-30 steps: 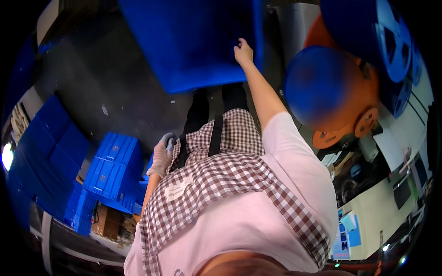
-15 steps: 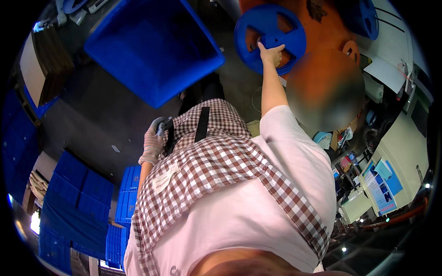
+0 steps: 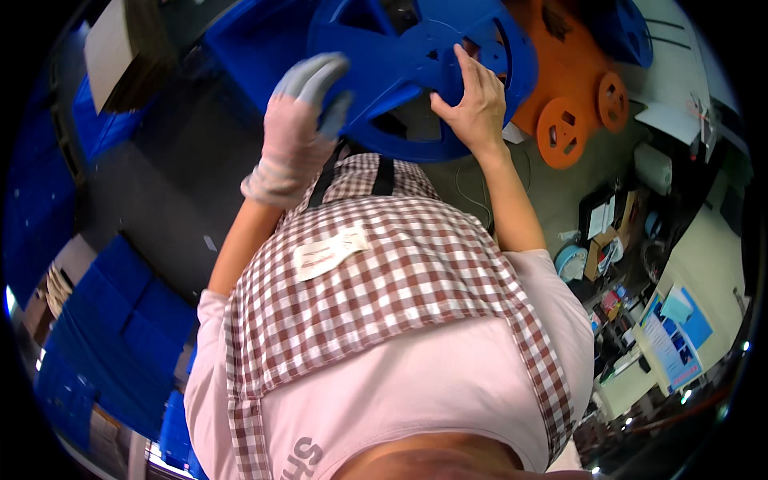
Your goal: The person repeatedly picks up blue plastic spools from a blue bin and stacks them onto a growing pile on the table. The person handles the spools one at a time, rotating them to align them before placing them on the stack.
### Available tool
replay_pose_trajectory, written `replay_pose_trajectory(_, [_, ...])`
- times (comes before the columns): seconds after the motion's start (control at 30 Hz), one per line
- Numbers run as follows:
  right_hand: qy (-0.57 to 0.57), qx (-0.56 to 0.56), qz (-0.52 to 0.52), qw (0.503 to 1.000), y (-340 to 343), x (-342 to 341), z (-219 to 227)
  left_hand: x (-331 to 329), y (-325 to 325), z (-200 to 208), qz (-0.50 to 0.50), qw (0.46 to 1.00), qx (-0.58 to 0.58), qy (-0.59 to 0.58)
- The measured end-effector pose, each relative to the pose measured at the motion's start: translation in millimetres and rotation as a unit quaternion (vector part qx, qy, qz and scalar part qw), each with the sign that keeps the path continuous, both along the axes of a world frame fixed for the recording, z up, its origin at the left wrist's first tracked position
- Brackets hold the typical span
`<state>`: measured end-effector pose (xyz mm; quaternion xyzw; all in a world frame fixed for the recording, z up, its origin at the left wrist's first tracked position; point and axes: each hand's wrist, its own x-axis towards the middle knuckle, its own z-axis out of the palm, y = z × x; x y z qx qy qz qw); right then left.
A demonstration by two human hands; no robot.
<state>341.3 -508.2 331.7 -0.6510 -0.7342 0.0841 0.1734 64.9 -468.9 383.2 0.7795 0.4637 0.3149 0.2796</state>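
Balancing the round blue plastic reel [image 3: 404, 60] needs both sides, I judge: my bare right hand [image 3: 478, 104] spreads against it, grip unclear; my pink-and-grey gloved left hand [image 3: 300, 120], half-open, looks empty.

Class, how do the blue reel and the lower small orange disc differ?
The blue reel looks much larger than the lower small orange disc. The right hand is at the blue reel, while the orange disc has no hand on it. Both are round, with cut-out openings.
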Motion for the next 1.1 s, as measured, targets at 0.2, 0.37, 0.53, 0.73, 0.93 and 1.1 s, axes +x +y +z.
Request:
replay_pose_trajectory(0.2, [0.052,0.002,0.143,0.988,17.7,-53.3,29.2,0.9,18.5,-16.8,0.086,0.965,0.088,0.231])
replay_pose_trajectory(0.37, [0.071,0.008,0.284,0.956,29.5,-84.2,37.1,-57.8,-9.0,-18.8,0.199,0.977,-0.018,0.075])
replay_pose_trajectory(0.53, [0.100,0.003,0.347,0.933,47.7,-102.1,9.4,-189.5,-94.1,32.3,0.479,0.787,0.137,0.364])
replay_pose_trajectory(0.73, [0.314,-0.202,0.250,0.893,56.3,-117.0,-39.9,-255.6,-195.2,-16.7,0.533,0.632,-0.025,0.562])
replay_pose_trajectory(0.93, [0.698,-0.690,0.150,0.123,80.8,-97.7,-70.1,-81.7,-111.1,-31.8,0.383,0.899,0.136,0.162])
replay_pose_trajectory(1.1, [0.691,-0.698,0.187,0.004,63.4,-103.3,-69.8,-56.3,-56.7,-10.1,0.313,0.917,0.238,0.071])
